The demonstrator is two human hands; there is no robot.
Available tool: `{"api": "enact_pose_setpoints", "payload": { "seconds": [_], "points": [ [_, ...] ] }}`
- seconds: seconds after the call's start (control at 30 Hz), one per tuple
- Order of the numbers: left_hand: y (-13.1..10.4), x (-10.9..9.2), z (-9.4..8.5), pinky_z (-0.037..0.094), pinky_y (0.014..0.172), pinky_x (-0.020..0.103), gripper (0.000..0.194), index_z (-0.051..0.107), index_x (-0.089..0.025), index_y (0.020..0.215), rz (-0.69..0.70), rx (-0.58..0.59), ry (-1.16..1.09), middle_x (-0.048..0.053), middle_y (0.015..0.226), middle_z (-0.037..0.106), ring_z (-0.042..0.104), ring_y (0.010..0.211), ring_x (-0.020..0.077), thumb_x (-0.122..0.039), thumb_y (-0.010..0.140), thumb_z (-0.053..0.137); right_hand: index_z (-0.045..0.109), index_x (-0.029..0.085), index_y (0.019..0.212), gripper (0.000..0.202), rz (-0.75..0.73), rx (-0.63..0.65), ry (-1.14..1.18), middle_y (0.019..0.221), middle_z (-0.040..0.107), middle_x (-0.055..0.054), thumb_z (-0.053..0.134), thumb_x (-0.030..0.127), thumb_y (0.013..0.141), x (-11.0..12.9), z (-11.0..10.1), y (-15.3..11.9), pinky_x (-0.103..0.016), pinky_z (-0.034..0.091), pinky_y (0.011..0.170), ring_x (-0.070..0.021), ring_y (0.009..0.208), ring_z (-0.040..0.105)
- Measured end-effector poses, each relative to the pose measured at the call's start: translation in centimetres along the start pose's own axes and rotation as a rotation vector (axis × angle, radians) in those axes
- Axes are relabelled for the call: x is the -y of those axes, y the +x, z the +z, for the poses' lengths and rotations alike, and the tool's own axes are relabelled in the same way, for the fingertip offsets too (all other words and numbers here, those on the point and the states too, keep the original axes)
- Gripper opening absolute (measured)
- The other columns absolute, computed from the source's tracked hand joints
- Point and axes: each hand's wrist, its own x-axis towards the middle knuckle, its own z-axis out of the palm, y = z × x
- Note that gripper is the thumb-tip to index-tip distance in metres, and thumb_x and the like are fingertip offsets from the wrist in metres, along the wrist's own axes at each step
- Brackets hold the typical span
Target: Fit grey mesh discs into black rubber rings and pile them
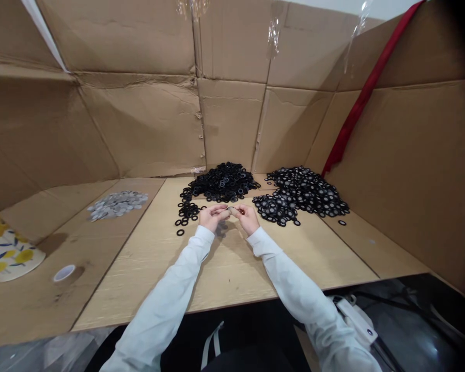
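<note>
My left hand [213, 217] and my right hand [248, 218] meet above the middle of the table, fingertips pinched together. Between them is a small black ring [231, 208], mostly covered by the fingers; whether a disc sits inside it I cannot tell. Just beyond the hands rises a heap of black rings [227, 181], with several loose rings [186, 211] spilling toward my left hand. To the right of my right hand spreads a pile of black rings with pale grey centres [298, 194]. Farther left lies a flat pile of pale translucent discs [117, 204].
Cardboard walls [232, 124] enclose the table [155, 279] at the back and sides. A patterned container [10, 248] and a small white round lid-like item [64, 273] are at the left. A red strip [366, 95] hangs on the right wall. A white device [357, 321] with cables sits below the right edge.
</note>
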Motion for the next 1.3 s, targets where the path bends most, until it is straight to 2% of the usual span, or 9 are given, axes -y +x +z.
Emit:
{"api": "enact_pose_setpoints", "payload": {
  "seconds": [0.13,0.37,0.5,0.6,0.67,0.77,0.9,1.07,1.3],
  "points": [
    [-0.1,0.4,0.1,0.047,0.061,0.031,0.033,0.06,-0.01,0.066,0.018,-0.058,0.028,0.003,0.055,0.059,0.056,0.051,0.0133,-0.022,0.038,0.072,0.06,0.014,0.061,0.017,-0.024,-0.053,-0.078,0.059,0.047,0.001,0.054,0.03,0.06,-0.1,0.0,-0.2,-0.021,0.031,0.051,-0.0084,0.053,0.038],
    [-0.7,-0.2,-0.3,0.046,0.062,0.03,0.028,0.061,-0.011,0.065,0.042,-0.095,0.059,0.004,0.057,0.06,0.056,0.054,0.0143,-0.017,0.039,0.07,0.062,0.013,0.064,0.016,-0.06,0.046,-0.218,0.058,0.049,0.0,0.054,0.027,0.064,0.2,-0.3,-0.6,-0.022,0.029,0.05,-0.0087,0.052,0.038],
    [-0.6,-0.5,-0.5,0.046,0.062,0.029,0.022,0.062,-0.011,0.063,0.108,-0.066,0.139,0.004,0.056,0.06,0.056,0.055,0.0148,-0.017,0.043,0.068,0.059,0.015,0.053,0.017,-0.117,0.109,-0.271,0.053,0.045,0.001,0.056,0.028,0.063,0.2,-0.6,-0.7,-0.022,0.029,0.052,-0.0089,0.053,0.038],
    [-0.4,-0.5,-0.6,0.046,0.061,0.029,0.021,0.063,-0.011,0.064,0.133,0.006,0.217,0.005,0.06,0.062,0.057,0.057,0.0157,-0.017,0.044,0.068,0.058,0.015,0.052,0.018,-0.138,0.139,-0.25,0.053,0.045,0.002,0.057,0.03,0.062,0.1,-0.8,-0.8,-0.023,0.029,0.052,-0.0096,0.054,0.039],
    [-0.3,-0.5,-0.7,0.046,0.061,0.029,0.023,0.063,-0.011,0.065,0.142,0.046,0.24,0.006,0.063,0.063,0.057,0.06,0.0166,-0.019,0.045,0.068,0.059,0.015,0.055,0.018,-0.123,0.114,-0.18,0.054,0.046,0.001,0.056,0.031,0.061,0.1,-0.8,-0.8,-0.023,0.03,0.052,-0.0099,0.054,0.04],
    [-0.2,-0.5,-0.5,0.045,0.065,0.029,0.024,0.063,-0.012,0.065,0.167,0.034,0.237,0.007,0.067,0.063,0.057,0.063,0.0169,-0.021,0.045,0.069,0.059,0.014,0.058,0.018,-0.07,0.053,-0.059,0.056,0.048,0.001,0.056,0.032,0.06,0.3,-0.6,-0.7,-0.023,0.032,0.053,-0.01,0.055,0.041],
    [-0.4,-0.5,-0.4,0.045,0.064,0.03,0.026,0.062,-0.011,0.065,0.145,0.023,0.223,0.006,0.063,0.062,0.057,0.061,0.0167,-0.022,0.043,0.07,0.06,0.013,0.058,0.02,-0.019,0.047,-0.003,0.055,0.05,0.0,0.056,0.033,0.058,0.4,-0.4,-0.7,-0.023,0.032,0.053,-0.0102,0.055,0.042],
    [-0.5,-0.6,-0.7,0.045,0.062,0.03,0.028,0.061,-0.01,0.066,0.089,0.02,0.176,0.006,0.059,0.061,0.056,0.057,0.0162,-0.02,0.041,0.07,0.06,0.013,0.059,0.02,-0.028,0.073,-0.074,0.05,0.046,0.002,0.056,0.032,0.06,0.1,-0.5,-0.8,-0.022,0.029,0.05,-0.0085,0.05,0.037],
    [-0.2,-0.8,-0.5,0.045,0.065,0.033,0.023,0.059,-0.011,0.06,0.135,-0.017,0.162,0.005,0.06,0.061,0.057,0.057,0.0149,-0.017,0.041,0.069,0.057,0.012,0.053,0.024,-0.048,0.17,-0.185,0.047,0.042,0.003,0.056,0.034,0.062,0.4,-0.9,-0.7,-0.021,0.025,0.047,-0.0072,0.048,0.033]
  ]
}}
